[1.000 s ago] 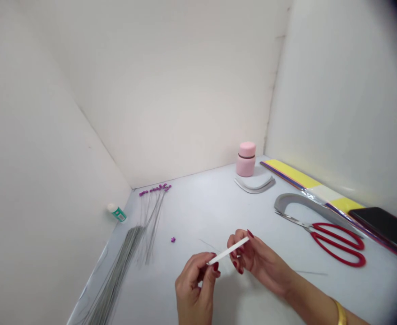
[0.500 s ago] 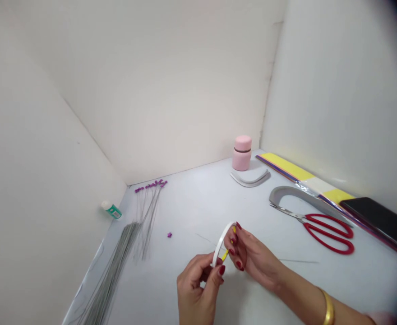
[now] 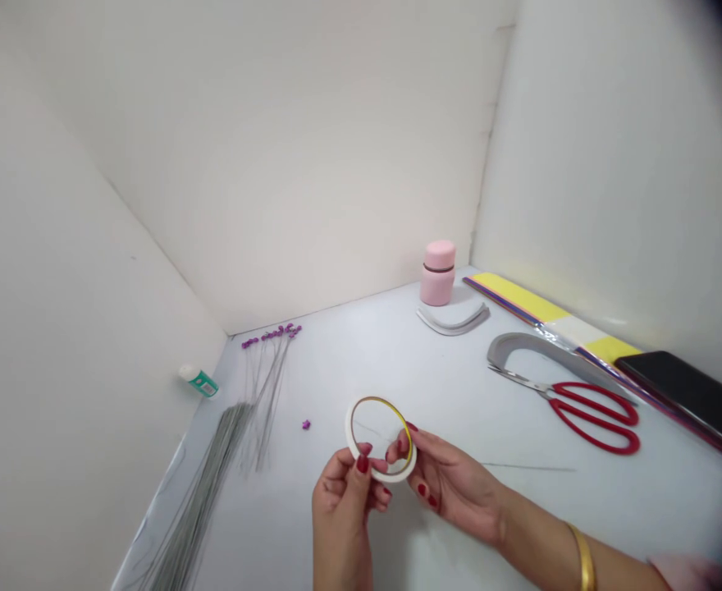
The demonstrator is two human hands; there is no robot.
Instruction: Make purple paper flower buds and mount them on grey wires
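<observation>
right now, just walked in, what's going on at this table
A person's left hand and right hand are holding a thin white ring with a yellow inner side, probably a roll of tape, up above the table. To the left lie a bundle of grey wires and some purple-tipped wires, with one loose purple piece nearer the hands. Red-handled scissors lie untouched to the right.

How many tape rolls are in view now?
1: the white tape roll, held at its lower left by the left hand and at its right side by the right hand. I see no other.
</observation>
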